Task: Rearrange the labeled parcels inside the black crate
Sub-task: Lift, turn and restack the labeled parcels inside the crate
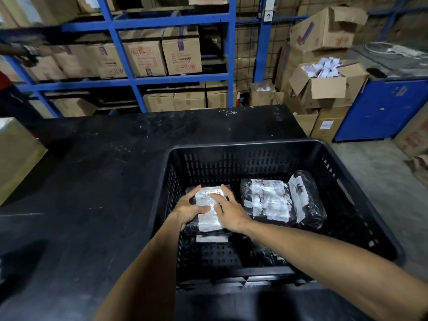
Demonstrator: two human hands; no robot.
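Blue steel racking (pixel 129 82) lines the back wall, its shelves packed with brown cartons (pixel 180 54). A scuffed black table (pixel 92 158) fills the foreground. To the right, open cardboard boxes (pixel 324 86) pile beside a blue cabinet (pixel 382 110) on grey concrete floor (pixel 375 177). Light is dim.

head cam | looks forward-down | near, over crate (pixel 254 144)

One black crate (pixel 361 205) on one desk (pixel 92 181); inside it three labeled parcels: one (pixel 209 220) at 9 o'clock, two (pixel 266 200) (pixel 308 200) at 2 o'clock; two hands (pixel 188 208) (pixel 229 210)
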